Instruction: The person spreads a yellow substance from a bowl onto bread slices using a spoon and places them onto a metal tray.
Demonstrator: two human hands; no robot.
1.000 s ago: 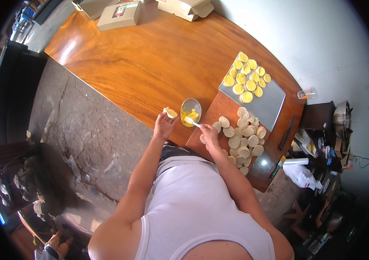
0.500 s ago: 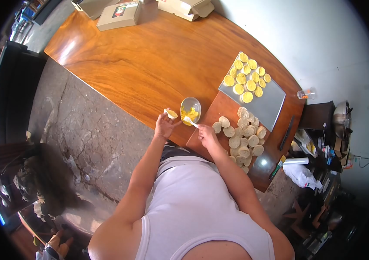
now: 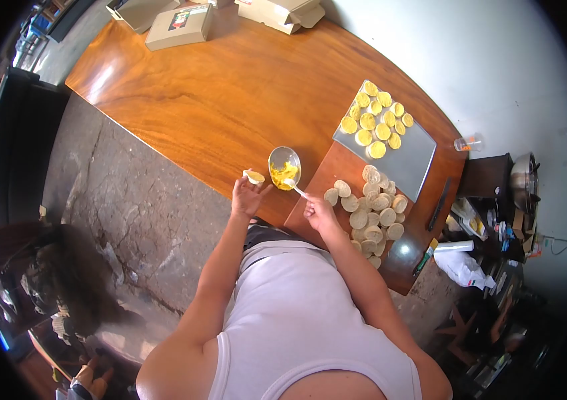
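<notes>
In left hand (image 3: 248, 199), a pinched, yellow-topped disc (image 3: 254, 177); in right hand (image 3: 319, 211), a clasped spoon (image 3: 297, 191).

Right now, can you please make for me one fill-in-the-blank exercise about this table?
The left hand holds one disc with topping coloured ____.
The right hand holds a white utensil reaching into a ____.
Many topped discs stand on a grey ____.
The closed box is made of ____.
yellow; bowl; tray; cardboard

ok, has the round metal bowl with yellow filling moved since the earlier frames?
Yes, slightly: the bowl has shifted left in the view, away from the flat reddish-brown board; the gap between them looks wider now.
</notes>
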